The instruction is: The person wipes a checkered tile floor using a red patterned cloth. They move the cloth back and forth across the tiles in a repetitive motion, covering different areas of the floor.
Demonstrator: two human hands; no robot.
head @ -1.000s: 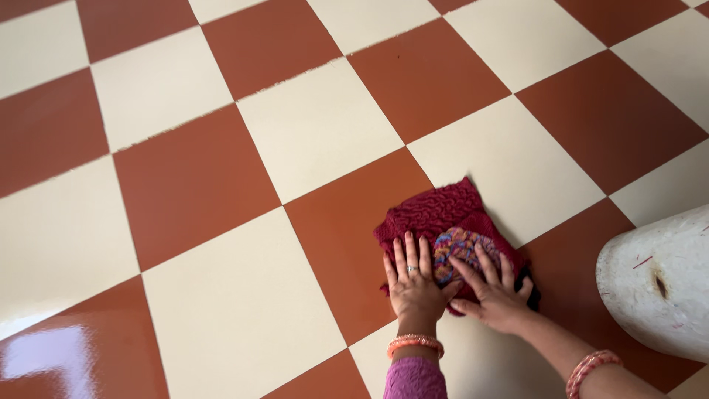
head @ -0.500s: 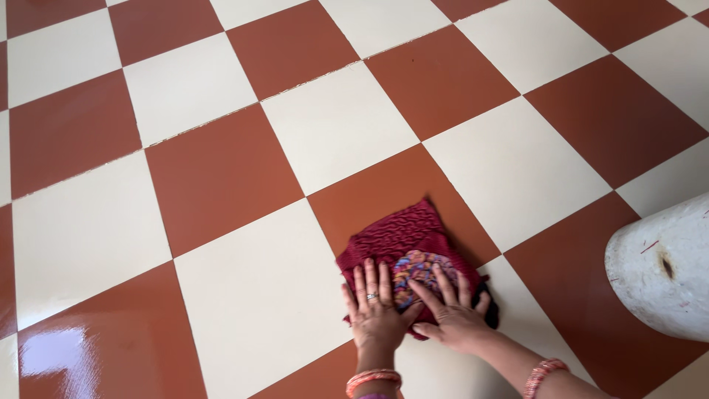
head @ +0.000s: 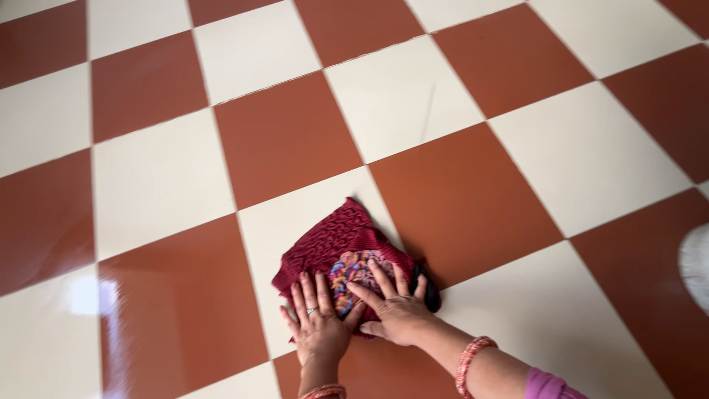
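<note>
A folded maroon knitted cloth [head: 336,236] with a multicoloured patch [head: 353,271] lies on the checkered floor. My left hand [head: 317,321] presses flat on its near left edge, fingers spread, a ring on one finger. My right hand [head: 395,307] lies flat on its near right part, fingers pointing left across the patch. Both wrists wear orange bangles. A dark layer shows under the cloth's right edge.
The floor [head: 458,199] is glossy, with large red-brown and cream tiles set diagonally. A white rounded object [head: 697,262] shows at the right edge. Light glare sits on the tiles at the left.
Both hands have slid the cloth leftward across the floor, from the red-brown tile onto a cream one. The white object has shifted almost out of view at right.
</note>
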